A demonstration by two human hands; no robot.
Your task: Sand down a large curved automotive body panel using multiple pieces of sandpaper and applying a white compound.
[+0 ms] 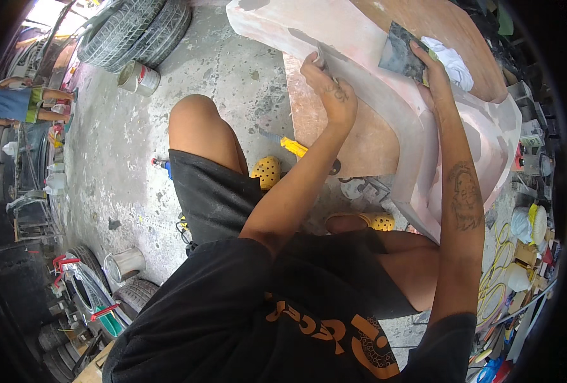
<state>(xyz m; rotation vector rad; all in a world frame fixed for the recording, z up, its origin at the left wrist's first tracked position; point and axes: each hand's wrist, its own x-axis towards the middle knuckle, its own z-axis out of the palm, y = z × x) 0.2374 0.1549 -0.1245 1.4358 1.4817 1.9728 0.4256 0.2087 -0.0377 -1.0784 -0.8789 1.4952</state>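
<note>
A large pinkish-white moulded panel, like a car bumper, [385, 105] with grey filler patches lies in front of me. My left hand [334, 96] is closed at its inner edge; a small grey piece sticks up past the fingers, and what they hold is mostly hidden. Farther right, my right hand [431, 67] grips a dark grey sheet of sandpaper [398, 52] over the panel. Beside that hand a crumpled white cloth [450, 62] rests on a brown board [424, 16].
A yellow-handled cutter [293, 146] lies by the left forearm, near yellow clogs [267, 172]. Stacked tyres [137, 32] and a paint can [139, 78] stand at the far left. Clutter and a yellow hose [497, 274] line the right. Another person [15, 104] is at the left rim.
</note>
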